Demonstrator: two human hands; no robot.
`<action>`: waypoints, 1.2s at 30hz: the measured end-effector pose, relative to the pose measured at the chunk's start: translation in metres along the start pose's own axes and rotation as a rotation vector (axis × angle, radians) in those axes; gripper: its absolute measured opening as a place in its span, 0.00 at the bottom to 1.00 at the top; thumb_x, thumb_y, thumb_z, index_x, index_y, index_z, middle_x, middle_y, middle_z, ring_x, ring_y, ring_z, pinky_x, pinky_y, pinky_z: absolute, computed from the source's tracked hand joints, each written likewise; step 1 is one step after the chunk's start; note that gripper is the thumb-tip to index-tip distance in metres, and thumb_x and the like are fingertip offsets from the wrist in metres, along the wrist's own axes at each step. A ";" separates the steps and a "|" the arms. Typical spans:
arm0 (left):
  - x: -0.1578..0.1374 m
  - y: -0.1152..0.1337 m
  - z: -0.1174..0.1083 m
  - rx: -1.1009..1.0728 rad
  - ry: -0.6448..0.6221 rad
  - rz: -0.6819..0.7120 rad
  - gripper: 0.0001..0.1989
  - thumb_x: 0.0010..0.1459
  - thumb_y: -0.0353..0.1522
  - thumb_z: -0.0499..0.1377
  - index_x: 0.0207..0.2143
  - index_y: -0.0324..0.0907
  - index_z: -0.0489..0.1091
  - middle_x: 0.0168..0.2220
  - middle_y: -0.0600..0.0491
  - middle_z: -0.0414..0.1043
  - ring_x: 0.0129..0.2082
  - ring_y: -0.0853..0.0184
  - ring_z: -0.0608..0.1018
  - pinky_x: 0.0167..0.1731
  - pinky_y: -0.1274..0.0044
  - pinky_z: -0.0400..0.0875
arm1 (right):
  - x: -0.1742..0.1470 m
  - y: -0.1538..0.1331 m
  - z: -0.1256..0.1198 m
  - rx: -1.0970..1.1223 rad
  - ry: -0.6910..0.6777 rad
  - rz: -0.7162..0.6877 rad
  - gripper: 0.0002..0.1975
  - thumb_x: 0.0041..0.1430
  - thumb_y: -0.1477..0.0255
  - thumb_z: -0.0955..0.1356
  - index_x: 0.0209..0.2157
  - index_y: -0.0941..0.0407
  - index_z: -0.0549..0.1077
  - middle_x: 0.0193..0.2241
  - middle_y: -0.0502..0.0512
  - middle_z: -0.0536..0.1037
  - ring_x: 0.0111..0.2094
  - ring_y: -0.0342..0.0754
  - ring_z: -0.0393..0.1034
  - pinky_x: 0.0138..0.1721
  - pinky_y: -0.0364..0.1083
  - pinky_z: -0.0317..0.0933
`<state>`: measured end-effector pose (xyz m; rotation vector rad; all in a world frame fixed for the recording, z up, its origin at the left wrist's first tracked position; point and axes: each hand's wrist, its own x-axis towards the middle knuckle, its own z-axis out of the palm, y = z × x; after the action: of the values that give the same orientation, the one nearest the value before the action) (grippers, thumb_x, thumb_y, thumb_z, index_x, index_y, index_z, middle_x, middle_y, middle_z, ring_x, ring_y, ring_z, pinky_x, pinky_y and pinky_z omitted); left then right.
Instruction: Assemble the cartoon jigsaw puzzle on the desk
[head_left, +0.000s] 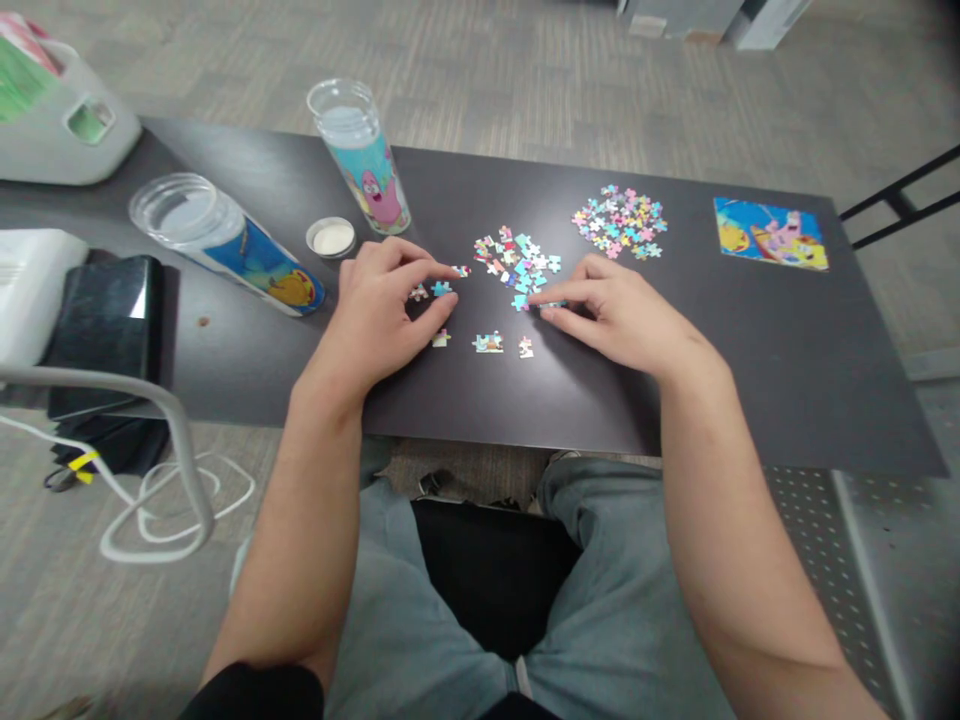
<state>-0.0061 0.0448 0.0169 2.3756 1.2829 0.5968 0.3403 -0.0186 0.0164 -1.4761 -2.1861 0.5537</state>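
Over loose jigsaw pieces, my left hand (386,305) rests with thumb and index finger apart. Its index fingertip meets a small red and white piece (461,271), and a blue piece (442,289) lies between finger and thumb. My right hand (616,312) has its index finger stretched to the edge of a light-blue piece (520,302), the thumb held slightly away. Another piece under that hand is partly hidden. A loose cluster of pieces (517,258) lies between my hands. Nearer me are a joined pair of pieces (488,343) and a single piece (526,347).
Farther right lie a second pile of pieces (622,222) and a colourful picture card (771,234). On the left stand two clear cartoon tubes, one pink and blue (375,185), one dark blue (259,258), beside a round lid (331,238). The dark table (825,350) ends close to my lap.
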 end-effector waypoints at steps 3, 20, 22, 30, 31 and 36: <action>-0.001 0.013 0.000 0.024 -0.043 0.004 0.22 0.77 0.47 0.67 0.69 0.58 0.86 0.70 0.42 0.80 0.73 0.36 0.78 0.76 0.40 0.68 | 0.004 -0.011 0.012 -0.074 -0.006 -0.006 0.19 0.86 0.65 0.73 0.65 0.42 0.96 0.49 0.62 0.83 0.50 0.67 0.82 0.58 0.65 0.75; -0.005 0.016 0.006 0.044 -0.043 0.050 0.20 0.81 0.51 0.62 0.62 0.64 0.93 0.72 0.46 0.82 0.74 0.36 0.73 0.78 0.37 0.62 | -0.007 0.013 -0.018 -0.021 0.037 0.042 0.17 0.82 0.65 0.74 0.61 0.41 0.96 0.46 0.59 0.85 0.44 0.62 0.78 0.59 0.66 0.78; -0.005 0.015 0.002 0.047 -0.008 0.015 0.20 0.81 0.53 0.63 0.62 0.65 0.92 0.71 0.46 0.83 0.74 0.36 0.73 0.78 0.36 0.61 | -0.009 0.015 -0.020 -0.015 0.061 0.042 0.18 0.81 0.67 0.73 0.60 0.47 0.97 0.45 0.60 0.85 0.41 0.60 0.77 0.56 0.64 0.77; -0.007 0.045 0.018 0.008 -0.177 0.153 0.27 0.84 0.50 0.59 0.78 0.66 0.83 0.81 0.46 0.78 0.79 0.35 0.71 0.81 0.36 0.59 | -0.012 0.019 -0.023 -0.035 0.054 0.035 0.20 0.81 0.69 0.73 0.62 0.52 0.97 0.41 0.60 0.83 0.39 0.59 0.76 0.50 0.61 0.74; -0.007 0.048 0.022 0.003 -0.193 0.169 0.27 0.84 0.50 0.59 0.78 0.65 0.83 0.82 0.45 0.77 0.80 0.35 0.71 0.82 0.35 0.57 | -0.012 0.019 -0.023 -0.036 0.053 0.032 0.20 0.81 0.68 0.73 0.62 0.52 0.97 0.41 0.60 0.83 0.39 0.59 0.77 0.50 0.60 0.74; -0.007 0.041 0.020 0.020 -0.168 0.125 0.25 0.83 0.51 0.59 0.71 0.62 0.89 0.81 0.44 0.77 0.80 0.34 0.71 0.81 0.33 0.57 | -0.012 0.019 -0.023 -0.024 0.004 0.016 0.20 0.82 0.67 0.73 0.61 0.50 0.99 0.41 0.62 0.85 0.41 0.61 0.79 0.54 0.63 0.77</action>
<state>0.0296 0.0155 0.0197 2.4770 1.0806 0.4114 0.3713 -0.0217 0.0234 -1.5065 -2.1875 0.5314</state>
